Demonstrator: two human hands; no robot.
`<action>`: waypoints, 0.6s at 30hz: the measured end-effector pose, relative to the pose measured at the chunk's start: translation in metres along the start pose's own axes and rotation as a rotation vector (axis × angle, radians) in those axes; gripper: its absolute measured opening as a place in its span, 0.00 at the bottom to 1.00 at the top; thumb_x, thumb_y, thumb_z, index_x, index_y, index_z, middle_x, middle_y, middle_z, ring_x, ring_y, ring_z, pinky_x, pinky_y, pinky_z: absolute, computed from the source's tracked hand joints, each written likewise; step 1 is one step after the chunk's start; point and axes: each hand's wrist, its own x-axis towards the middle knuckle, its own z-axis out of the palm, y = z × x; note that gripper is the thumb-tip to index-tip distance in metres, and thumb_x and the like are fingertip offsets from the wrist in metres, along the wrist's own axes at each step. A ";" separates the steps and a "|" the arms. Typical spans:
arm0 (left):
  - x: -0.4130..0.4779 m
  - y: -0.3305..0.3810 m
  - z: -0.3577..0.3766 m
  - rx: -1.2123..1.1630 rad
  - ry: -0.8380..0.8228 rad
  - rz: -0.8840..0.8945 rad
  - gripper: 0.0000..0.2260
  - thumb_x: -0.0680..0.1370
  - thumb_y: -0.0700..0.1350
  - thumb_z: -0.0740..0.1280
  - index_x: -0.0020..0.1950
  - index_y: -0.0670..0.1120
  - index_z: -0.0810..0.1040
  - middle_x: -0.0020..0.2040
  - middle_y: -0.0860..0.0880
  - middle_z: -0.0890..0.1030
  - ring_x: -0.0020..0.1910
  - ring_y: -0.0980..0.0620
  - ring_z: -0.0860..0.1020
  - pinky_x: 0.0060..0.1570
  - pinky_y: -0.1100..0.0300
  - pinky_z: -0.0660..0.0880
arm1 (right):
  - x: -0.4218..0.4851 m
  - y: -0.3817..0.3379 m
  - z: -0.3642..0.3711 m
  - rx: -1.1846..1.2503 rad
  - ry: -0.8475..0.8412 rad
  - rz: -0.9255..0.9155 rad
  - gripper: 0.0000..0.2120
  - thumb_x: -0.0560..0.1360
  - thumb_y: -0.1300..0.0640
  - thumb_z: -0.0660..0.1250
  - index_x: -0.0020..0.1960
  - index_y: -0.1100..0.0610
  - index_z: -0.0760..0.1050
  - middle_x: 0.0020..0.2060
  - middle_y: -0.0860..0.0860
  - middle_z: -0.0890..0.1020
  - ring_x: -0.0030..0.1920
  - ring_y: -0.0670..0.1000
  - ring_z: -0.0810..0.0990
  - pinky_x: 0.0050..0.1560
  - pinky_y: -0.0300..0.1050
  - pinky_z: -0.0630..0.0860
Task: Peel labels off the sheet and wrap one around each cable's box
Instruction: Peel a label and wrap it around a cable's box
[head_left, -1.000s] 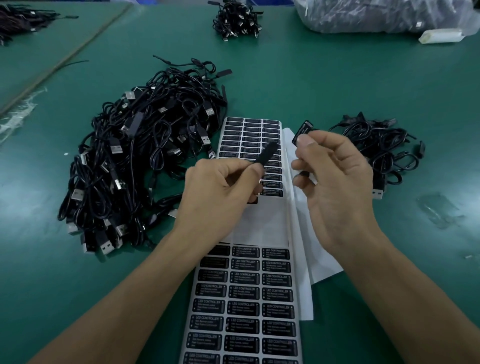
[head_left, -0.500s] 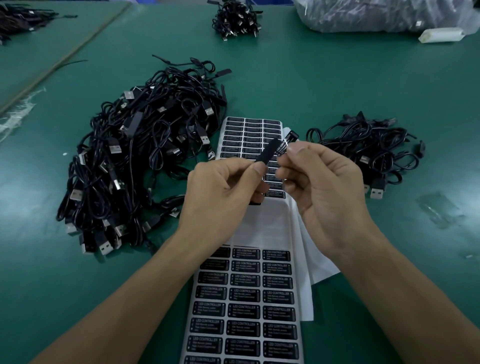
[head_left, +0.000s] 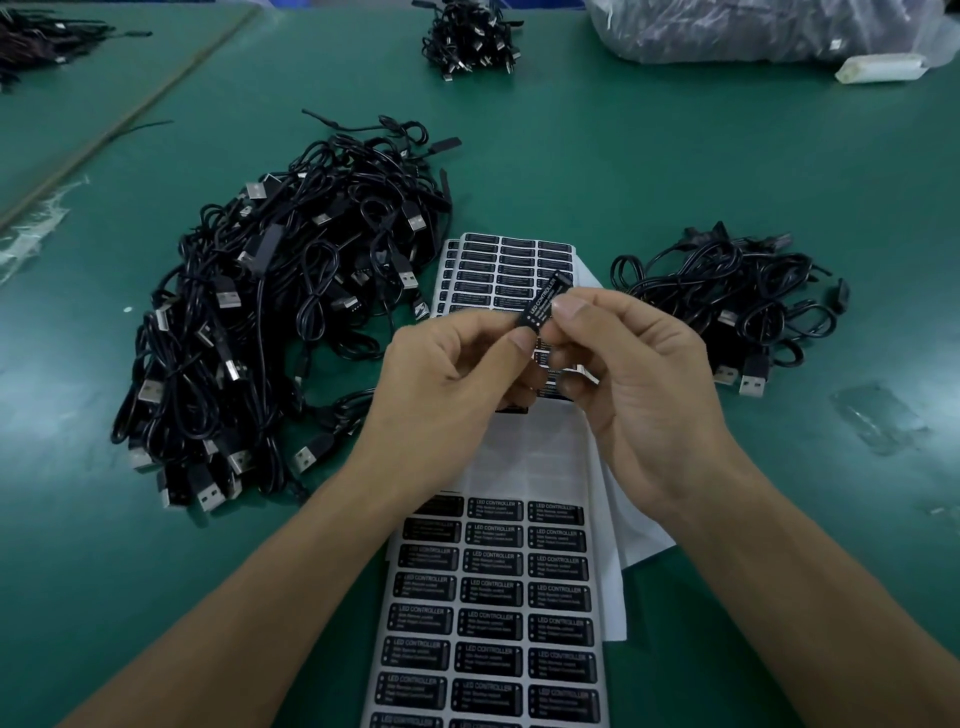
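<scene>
While the clear plastic bag (head_left: 753, 31) at the far right holds a dark mass too blurred to name, the work itself sits mid-table, above the label sheet (head_left: 493, 623). The left hand (head_left: 452, 374) pinches the small black box (head_left: 558, 283) between thumb and curled fingers. The right hand (head_left: 644, 384) pinches the label (head_left: 540, 307) against it, printed side up.

A large cable pile (head_left: 280, 322) lies on the left, a smaller pile (head_left: 737, 306) on the right, and a tied bundle (head_left: 467, 39) at the far edge of the green table (head_left: 571, 156).

A second ago the right hand held the label well apart, right of the box. Half a second ago it was just beside it. Now the label touches the box and the fingertips of both hands meet.
</scene>
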 end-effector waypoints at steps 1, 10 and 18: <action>0.000 0.000 0.000 -0.012 0.004 -0.005 0.07 0.81 0.38 0.66 0.55 0.47 0.80 0.38 0.47 0.86 0.34 0.54 0.83 0.36 0.67 0.77 | 0.000 0.000 0.000 -0.002 -0.003 0.002 0.11 0.76 0.61 0.70 0.37 0.51 0.84 0.34 0.48 0.83 0.34 0.44 0.77 0.37 0.39 0.73; 0.001 -0.003 -0.001 0.025 -0.007 0.028 0.08 0.80 0.34 0.67 0.49 0.47 0.80 0.39 0.50 0.86 0.28 0.55 0.81 0.30 0.67 0.76 | 0.001 0.000 0.000 0.049 -0.015 -0.003 0.09 0.75 0.62 0.70 0.38 0.53 0.84 0.33 0.49 0.82 0.33 0.44 0.80 0.34 0.35 0.75; 0.001 -0.003 0.001 -0.016 0.019 0.051 0.08 0.83 0.36 0.63 0.47 0.43 0.80 0.38 0.45 0.85 0.32 0.54 0.81 0.29 0.64 0.77 | 0.000 0.003 -0.001 -0.137 0.017 -0.195 0.06 0.76 0.65 0.71 0.43 0.57 0.84 0.32 0.46 0.84 0.33 0.41 0.79 0.37 0.33 0.75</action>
